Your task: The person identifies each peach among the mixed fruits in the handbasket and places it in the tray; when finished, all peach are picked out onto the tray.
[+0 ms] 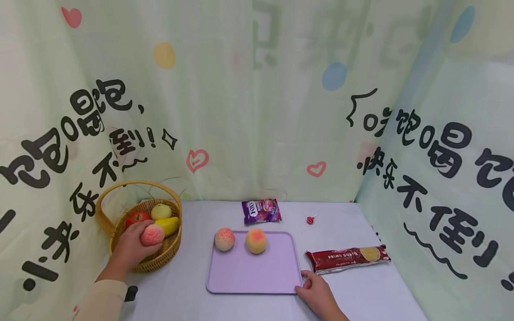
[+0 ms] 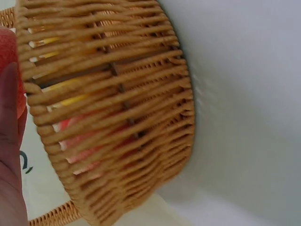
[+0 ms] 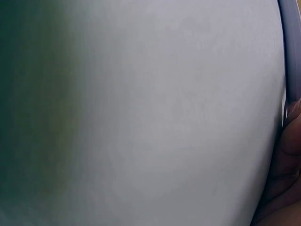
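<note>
A pinkish peach (image 1: 152,235) is gripped in my left hand (image 1: 134,245), over the front of the wicker basket (image 1: 160,263). Inside the basket lie a red apple (image 1: 138,218), a pale yellow-green round fruit (image 1: 161,211) and a yellow banana (image 1: 168,225). In the left wrist view the basket's woven side (image 2: 117,94) fills much of the frame, with the held peach (image 2: 9,66) at its rim. My right hand (image 1: 318,292) pinches the near right corner of a purple tray (image 1: 253,276). Two peaches, one pinkish (image 1: 224,239) and one orange-yellow (image 1: 256,241), rest on the tray's far left part.
Behind the tray lies a purple Fox's candy packet (image 1: 262,211). A small red lollipop (image 1: 310,220) is to its right. Right of the tray is a red spaghetti packet (image 1: 348,259). A printed curtain (image 1: 257,111) surrounds the white table (image 1: 180,294) at back and sides.
</note>
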`<action>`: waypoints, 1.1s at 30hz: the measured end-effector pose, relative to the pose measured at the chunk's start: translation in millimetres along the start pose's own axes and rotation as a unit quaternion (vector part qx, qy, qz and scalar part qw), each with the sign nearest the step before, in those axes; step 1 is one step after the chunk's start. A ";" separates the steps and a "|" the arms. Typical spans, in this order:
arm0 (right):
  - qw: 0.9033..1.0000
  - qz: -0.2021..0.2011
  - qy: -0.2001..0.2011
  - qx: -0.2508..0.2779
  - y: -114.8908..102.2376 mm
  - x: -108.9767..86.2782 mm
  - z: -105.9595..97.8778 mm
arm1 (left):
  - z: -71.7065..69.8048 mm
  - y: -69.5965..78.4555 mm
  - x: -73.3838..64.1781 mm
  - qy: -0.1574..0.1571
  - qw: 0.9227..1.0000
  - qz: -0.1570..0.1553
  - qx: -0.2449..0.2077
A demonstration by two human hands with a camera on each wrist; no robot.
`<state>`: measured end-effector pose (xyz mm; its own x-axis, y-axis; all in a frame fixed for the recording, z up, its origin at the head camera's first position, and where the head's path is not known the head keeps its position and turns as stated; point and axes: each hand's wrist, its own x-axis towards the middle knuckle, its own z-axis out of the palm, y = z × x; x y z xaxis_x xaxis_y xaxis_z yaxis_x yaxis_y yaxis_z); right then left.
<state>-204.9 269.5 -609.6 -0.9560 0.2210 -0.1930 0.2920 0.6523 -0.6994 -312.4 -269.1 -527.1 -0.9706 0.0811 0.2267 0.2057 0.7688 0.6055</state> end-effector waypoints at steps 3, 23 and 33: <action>1.000 0.001 0.001 -0.002 -0.7 -0.5 -0.1 | 0.0 3.7 -0.2 -0.004 1.000 0.006 -0.004; 1.000 -0.003 -0.001 0.006 -1.7 -2.3 -0.6 | 5.3 25.9 -0.4 -0.007 0.998 0.063 -0.024; 1.000 -0.005 0.002 -0.003 -3.0 -2.8 -2.0 | 12.3 45.4 -2.6 -0.033 0.998 0.021 -0.050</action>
<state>-203.0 268.4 -605.6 -0.9589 0.2174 -0.1824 0.2821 0.6583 -0.6979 -302.1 -226.6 -509.5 -0.9665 0.1560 0.2036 0.2537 0.6975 0.6701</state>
